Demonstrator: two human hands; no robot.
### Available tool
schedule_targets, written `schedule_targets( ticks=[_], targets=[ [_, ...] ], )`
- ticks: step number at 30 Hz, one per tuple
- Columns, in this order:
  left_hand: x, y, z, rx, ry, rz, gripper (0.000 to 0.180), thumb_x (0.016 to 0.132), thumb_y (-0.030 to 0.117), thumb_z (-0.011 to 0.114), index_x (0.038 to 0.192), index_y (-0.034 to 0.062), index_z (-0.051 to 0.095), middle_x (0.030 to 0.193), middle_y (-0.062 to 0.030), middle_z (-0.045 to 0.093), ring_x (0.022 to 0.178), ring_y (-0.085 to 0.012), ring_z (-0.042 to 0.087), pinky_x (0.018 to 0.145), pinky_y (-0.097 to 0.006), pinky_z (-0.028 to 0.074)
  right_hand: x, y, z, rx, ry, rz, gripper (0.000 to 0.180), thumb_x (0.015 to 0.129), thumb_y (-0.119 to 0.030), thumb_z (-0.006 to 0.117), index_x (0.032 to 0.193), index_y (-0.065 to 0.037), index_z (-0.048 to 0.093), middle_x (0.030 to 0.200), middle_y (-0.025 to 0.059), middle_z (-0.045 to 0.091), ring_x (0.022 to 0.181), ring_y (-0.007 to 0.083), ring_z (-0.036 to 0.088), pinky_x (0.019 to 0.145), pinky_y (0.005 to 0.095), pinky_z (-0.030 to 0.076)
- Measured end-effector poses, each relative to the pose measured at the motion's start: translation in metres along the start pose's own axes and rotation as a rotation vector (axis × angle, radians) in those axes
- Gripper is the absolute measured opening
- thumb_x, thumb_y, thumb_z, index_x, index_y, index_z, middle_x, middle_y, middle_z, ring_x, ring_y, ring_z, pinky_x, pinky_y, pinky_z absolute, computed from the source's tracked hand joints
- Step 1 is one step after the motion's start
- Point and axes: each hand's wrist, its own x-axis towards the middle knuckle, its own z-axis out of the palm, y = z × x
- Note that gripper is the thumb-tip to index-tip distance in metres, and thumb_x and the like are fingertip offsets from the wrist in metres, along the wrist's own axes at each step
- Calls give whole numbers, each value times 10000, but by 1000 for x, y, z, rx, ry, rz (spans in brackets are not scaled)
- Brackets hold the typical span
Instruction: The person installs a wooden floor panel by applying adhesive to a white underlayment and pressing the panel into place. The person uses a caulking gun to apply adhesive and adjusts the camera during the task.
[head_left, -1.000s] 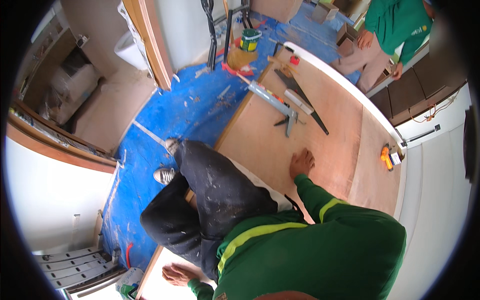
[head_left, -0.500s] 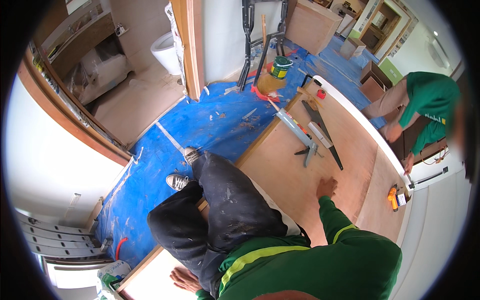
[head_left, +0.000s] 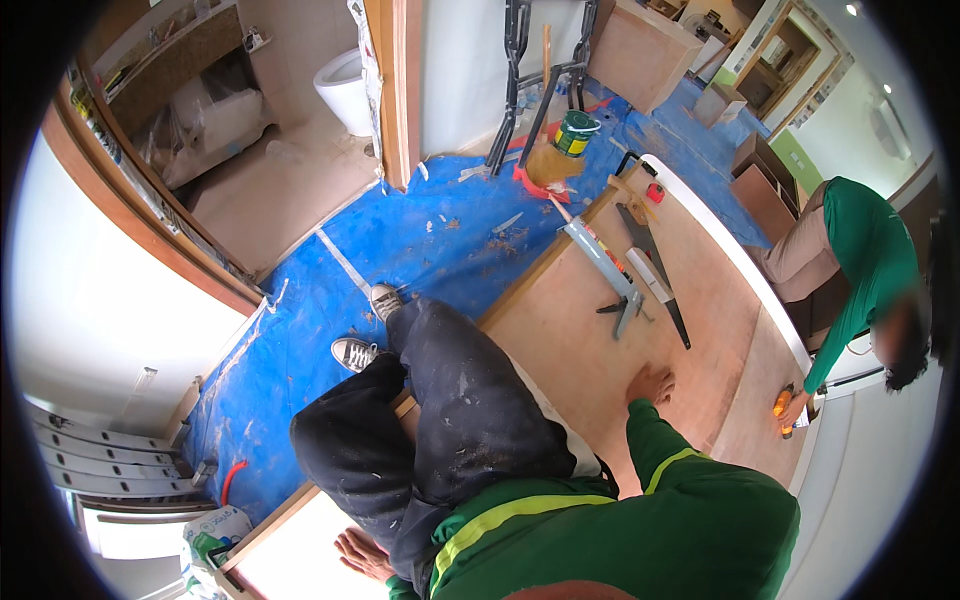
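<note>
My right hand (head_left: pixel 650 385) lies flat with fingers spread on a long plywood board (head_left: pixel 560 340), its green sleeve coming from below. My left hand (head_left: pixel 362 555) rests open on the board's pale near end, beside my bent legs in dark paint-spattered trousers (head_left: pixel 450 420). Neither hand holds anything. Past my right hand, further along the board, lie a grey caulking gun (head_left: pixel 610 275) and a handsaw (head_left: pixel 655 270). A co-worker in a green shirt (head_left: pixel 860 260) bends at the board's right edge, one hand on a small orange tool (head_left: pixel 783 408).
Blue floor covering (head_left: pixel 440 240) spreads left of the board. A green can (head_left: pixel 572 132) and black metal legs (head_left: pixel 515 80) stand at the far end. An open doorway shows a toilet (head_left: pixel 345 85). A folded ladder (head_left: pixel 90 460) lies at lower left.
The view has swung, so the board and the co-worker now sit further right and lower in frame. My right hand has stayed flat on the plywood; my left hand remains on the near end.
</note>
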Motion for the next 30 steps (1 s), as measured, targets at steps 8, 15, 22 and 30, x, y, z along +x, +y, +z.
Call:
schedule_targets(
  ticks=[8,15,22,30],
  targets=[
    [-52,-25,-41,-307,145,-237,709,1093,521,500,1664,100,481,1665,-244,458,1553,-436,427,1247,-587,368,18,-2,-8,-116,-215,25,715,1065,-570,548,1564,-64,466,1522,149,469,1448,349,429,1084,629,423],
    [-46,-2,-27,-221,151,-174,741,1086,559,480,1673,108,463,1688,-220,432,1571,-421,398,1259,-592,337,17,13,-9,-131,-195,-17,758,1096,-595,463,1619,-49,403,1637,180,412,1501,378,410,1151,636,403],
    [-31,-7,-13,-162,161,-140,773,1079,598,460,1683,116,446,1710,-197,405,1590,-407,368,1271,-598,307,3,5,-32,-113,-383,-65,856,1076,-634,481,1684,-47,340,1732,195,331,1577,406,343,1203,662,356],
    [-24,-10,1,-150,194,-105,810,1070,642,436,1694,126,425,1736,-171,375,1611,-391,335,1285,-604,272,11,8,-26,-67,-497,-156,934,1073,-644,481,1736,-34,236,1814,210,200,1665,425,205,1271,692,264]
  ],
)
